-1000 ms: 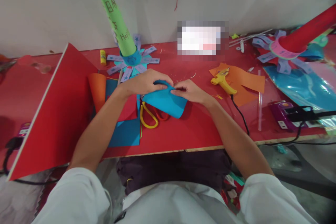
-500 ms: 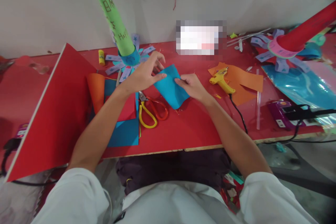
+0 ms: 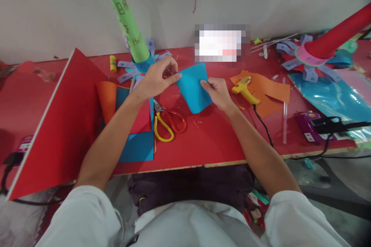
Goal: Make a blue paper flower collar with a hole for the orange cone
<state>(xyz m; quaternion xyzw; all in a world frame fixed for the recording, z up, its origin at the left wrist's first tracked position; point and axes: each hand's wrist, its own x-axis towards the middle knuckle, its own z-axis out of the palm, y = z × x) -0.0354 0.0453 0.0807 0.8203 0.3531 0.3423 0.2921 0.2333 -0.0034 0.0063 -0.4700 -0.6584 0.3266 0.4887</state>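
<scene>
A bent piece of blue paper (image 3: 193,90) is held up over the red table, between my two hands. My left hand (image 3: 160,76) pinches its left edge between thumb and fingers. On the other side, my right hand (image 3: 218,92) grips the right edge with the thumb on the near face; the fingers behind are partly hidden. Below my left hand lie scissors (image 3: 171,123) with one yellow and one red handle. To the right of my right hand, a yellow glue gun (image 3: 245,89) rests on orange paper (image 3: 268,94).
A green paper tube (image 3: 127,23) with writing stands behind my left hand. At the left a red board (image 3: 63,127) leans upright beside rolled orange paper (image 3: 107,98). A red tube (image 3: 339,32), a purple power socket (image 3: 308,125) and cables are at the right. A glue stick (image 3: 113,64) stands further back.
The blue paper has turned and risen slightly, showing more of its face. My left fingers have closed to a pinch at its edge, and my right hand has shifted slightly right.
</scene>
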